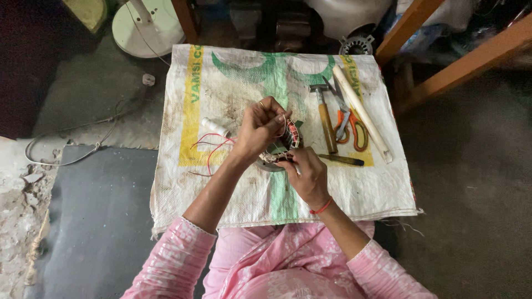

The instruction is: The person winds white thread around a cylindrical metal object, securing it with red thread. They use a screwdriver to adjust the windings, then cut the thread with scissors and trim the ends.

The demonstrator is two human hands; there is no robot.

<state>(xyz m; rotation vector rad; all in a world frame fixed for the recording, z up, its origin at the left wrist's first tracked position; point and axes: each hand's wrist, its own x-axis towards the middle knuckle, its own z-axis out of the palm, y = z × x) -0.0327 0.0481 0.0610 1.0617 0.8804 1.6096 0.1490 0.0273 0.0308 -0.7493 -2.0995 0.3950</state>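
From the head camera we see a wound motor stator (284, 145) held just above the woven sack (233, 88), between both hands. Our left hand (260, 126) curls over its top, fingers pinching thin wire, seemingly to steady the coil. Our right hand (307, 174) grips a slim tool at its lower edge. Hammer (326, 119), scissors (350, 124) and white spool (213, 126) lie within reach.

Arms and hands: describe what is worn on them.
Both arms wear pink sleeves with a faint white print and scalloped cuffs, pushed up near the elbows. The left hand has a thin ring on one finger. The right hand has a red thread band at the wrist.
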